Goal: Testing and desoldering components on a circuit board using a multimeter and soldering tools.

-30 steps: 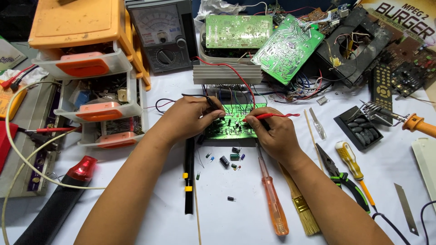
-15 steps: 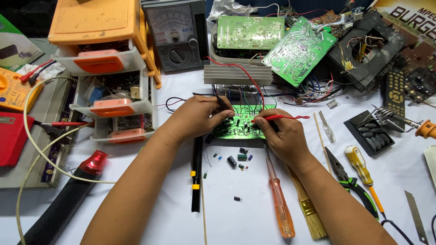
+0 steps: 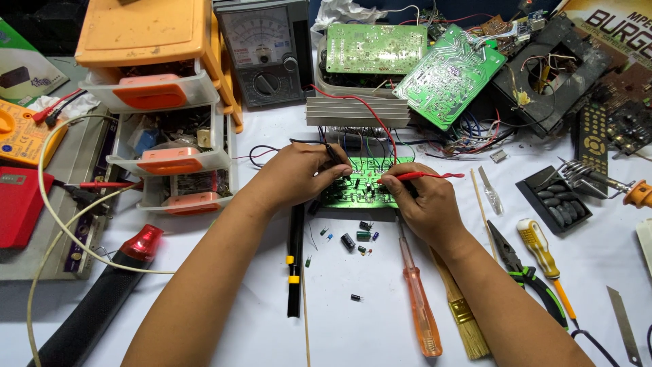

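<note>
A small green circuit board (image 3: 360, 187) lies on the white table (image 3: 367, 319) in front of a finned aluminium heat sink (image 3: 356, 112). My left hand (image 3: 292, 178) pinches a black meter probe (image 3: 334, 156), its tip down on the board's left part. My right hand (image 3: 424, 204) grips a red meter probe (image 3: 424, 176), its tip touching the board's right part. Red and black leads run back toward the analogue meter (image 3: 265, 51). Several loose small capacitors (image 3: 356, 238) lie just below the board.
An orange drawer cabinet (image 3: 159, 102) stands at left, with a yellow multimeter (image 3: 24, 132) beyond it. Two green boards (image 3: 414, 58) sit at the back. An orange screwdriver (image 3: 418, 299), brush (image 3: 458, 309), pliers (image 3: 526, 272), yellow screwdriver (image 3: 543, 255) and soldering iron (image 3: 611, 183) lie at right.
The view has shifted slightly, so everything sits a little lower and to the right. Both hands stay on the board with the probes held the same way.
</note>
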